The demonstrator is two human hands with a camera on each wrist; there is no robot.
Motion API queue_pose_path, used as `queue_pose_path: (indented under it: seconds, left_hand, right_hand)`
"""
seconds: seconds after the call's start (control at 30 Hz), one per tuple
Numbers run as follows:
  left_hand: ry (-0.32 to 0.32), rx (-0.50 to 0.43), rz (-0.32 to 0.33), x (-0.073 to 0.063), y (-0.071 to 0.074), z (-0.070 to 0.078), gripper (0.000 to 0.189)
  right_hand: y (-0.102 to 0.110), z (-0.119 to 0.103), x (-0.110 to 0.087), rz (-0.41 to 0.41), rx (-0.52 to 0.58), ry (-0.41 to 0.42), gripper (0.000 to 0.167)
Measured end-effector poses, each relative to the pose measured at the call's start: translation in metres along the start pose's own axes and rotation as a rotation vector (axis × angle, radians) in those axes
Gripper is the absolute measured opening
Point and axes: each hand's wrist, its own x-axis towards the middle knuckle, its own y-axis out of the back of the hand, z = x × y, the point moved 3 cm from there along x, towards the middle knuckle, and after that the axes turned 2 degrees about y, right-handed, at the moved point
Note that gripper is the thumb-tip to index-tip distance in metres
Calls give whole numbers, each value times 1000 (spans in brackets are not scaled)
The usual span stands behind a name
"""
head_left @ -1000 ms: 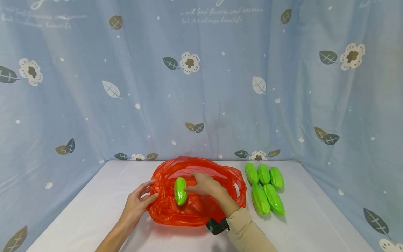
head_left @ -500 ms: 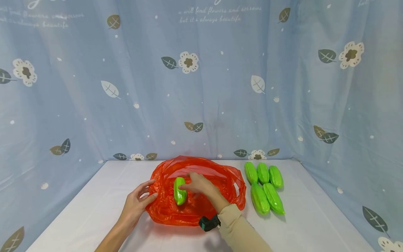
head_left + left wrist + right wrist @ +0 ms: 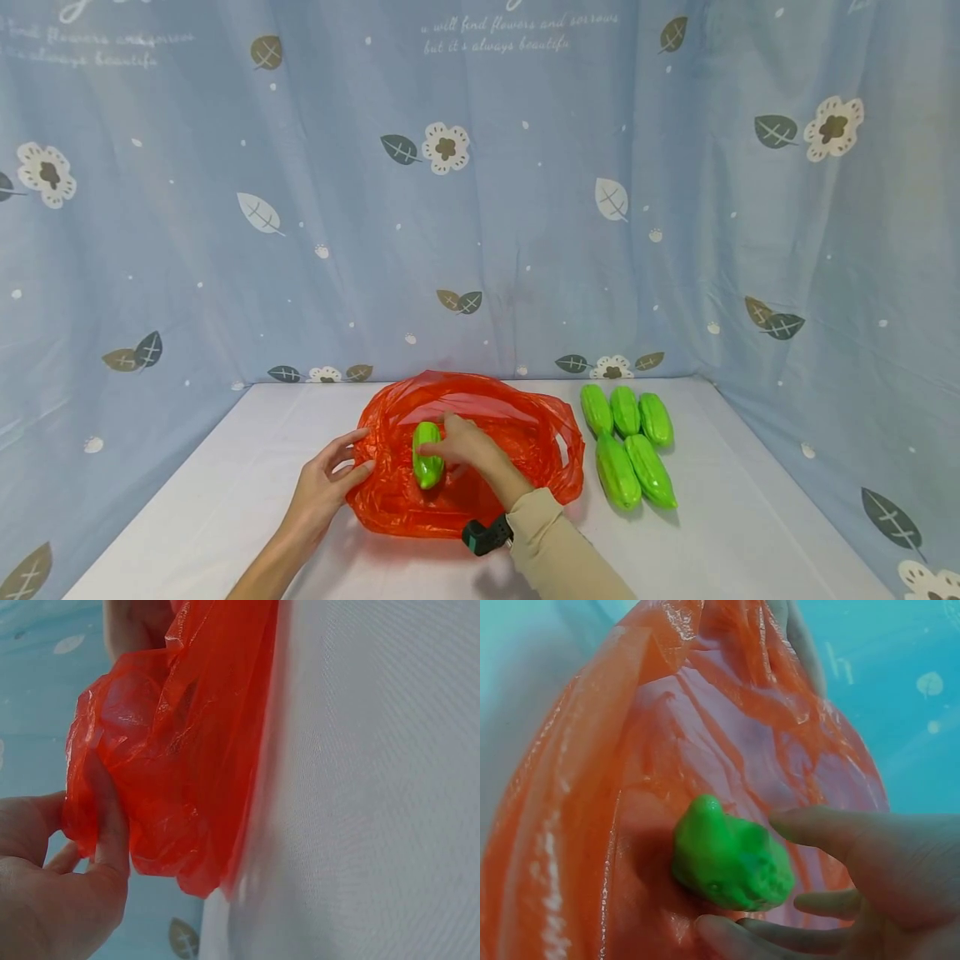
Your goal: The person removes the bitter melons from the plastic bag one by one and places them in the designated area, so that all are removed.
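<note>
A red plastic bag (image 3: 412, 518) lies spread on the white table with its mouth gaping upward. My left hand (image 3: 324, 483) pinches the bag's left rim; in the left wrist view, thumb and fingers have the thin film (image 3: 176, 817) between them. Inside the bag lies one bright green, ridged bitter melon (image 3: 427, 477), its pointed end toward me. My right hand (image 3: 467, 443) reaches into the bag from the right, thumb overlapping the melon in the head view. The right wrist view shows its spread fingers (image 3: 821, 827) right beside the melon's knobbly end.
Several more green bitter melons (image 3: 618, 471) lie in two rows on the table (image 3: 750, 517), to the right of the bag. A blue printed curtain (image 3: 525, 208) encloses the back and sides. A dark band (image 3: 487, 533) sits on the right wrist.
My right hand has shifted left inside the bag, its thumb now over the bitter melon. The left hand keeps its hold on the rim, and the melons have stayed in place.
</note>
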Motion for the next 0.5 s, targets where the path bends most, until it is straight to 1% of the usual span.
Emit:
queue_pose_path:
  seconds: [0.1, 0.3, 0.5]
  left_hand:
    - [-2, -3, -1, 0, 0, 0, 58]
    - [-6, -3, 0, 0, 1, 0, 58]
    - [-6, -4, 0, 0, 1, 1, 58]
  right_hand:
    - [-1, 1, 1, -10, 6, 1, 54]
    - [-3, 2, 3, -20, 17, -13, 56]
    - [-4, 2, 4, -32, 50, -16, 55]
